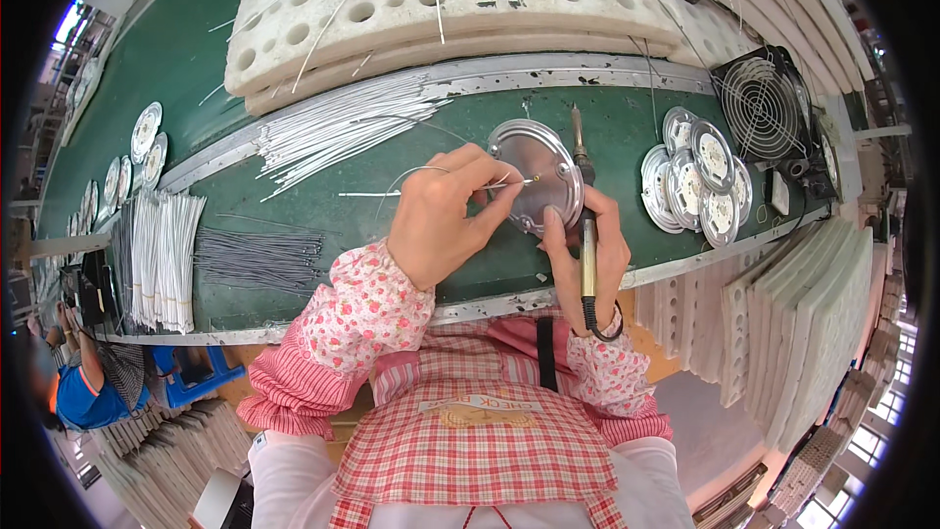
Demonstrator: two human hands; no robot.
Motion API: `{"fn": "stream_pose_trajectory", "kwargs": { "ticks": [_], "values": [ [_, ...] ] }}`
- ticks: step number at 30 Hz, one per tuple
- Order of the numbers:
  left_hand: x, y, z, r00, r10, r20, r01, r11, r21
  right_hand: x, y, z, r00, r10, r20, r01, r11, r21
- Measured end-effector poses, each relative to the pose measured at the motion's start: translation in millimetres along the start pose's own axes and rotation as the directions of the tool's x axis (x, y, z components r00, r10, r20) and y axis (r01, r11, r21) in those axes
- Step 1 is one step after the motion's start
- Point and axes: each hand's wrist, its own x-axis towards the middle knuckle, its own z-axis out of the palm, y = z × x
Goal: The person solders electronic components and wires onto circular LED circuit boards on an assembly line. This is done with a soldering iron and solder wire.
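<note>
A round silver metal disc (537,162) is tilted up above the green bench, between my two hands. My left hand (446,208) is closed in a pinch on thin wires, whose ends reach a small hole in the disc. A white wire (367,195) and a curved grey wire trail out to the left of that hand. My right hand (599,253) is wrapped round a soldering iron (588,269), its metal tip pointing away from me, beyond the disc's right side. The right thumb presses on the lower edge of the disc.
White wires (343,132) lie spread behind my left hand; white bundles (162,260) and dark wires (257,260) lie further left. Assembled discs (697,176) are piled at right, beside a black fan (759,103). A perforated foam board (392,24) stands at the back. Someone in blue (93,387) is far left.
</note>
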Motion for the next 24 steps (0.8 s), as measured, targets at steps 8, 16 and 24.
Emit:
{"fn": "stream_pose_trajectory", "kwargs": {
  "ticks": [8, 16, 24],
  "values": [
    [-8.9, 10.7, 0.6, 0.999, 0.043, -0.015, -0.042, 0.996, 0.083, -10.9, -6.7, 1.5, 0.944, -0.329, 0.035, 0.33, 0.929, -0.17],
    [-20.0, -12.5, -17.0, 0.963, -0.138, 0.231, 0.186, 0.961, -0.205, 28.5, 1.7, -14.5, 0.852, -0.397, 0.342, 0.393, 0.916, 0.085],
    [-28.7, -10.3, -3.8, 0.925, -0.346, 0.16, 0.381, 0.839, -0.389, 22.6, 9.5, 1.7, 0.863, -0.341, 0.372, 0.301, 0.94, 0.164]
  ]
}}
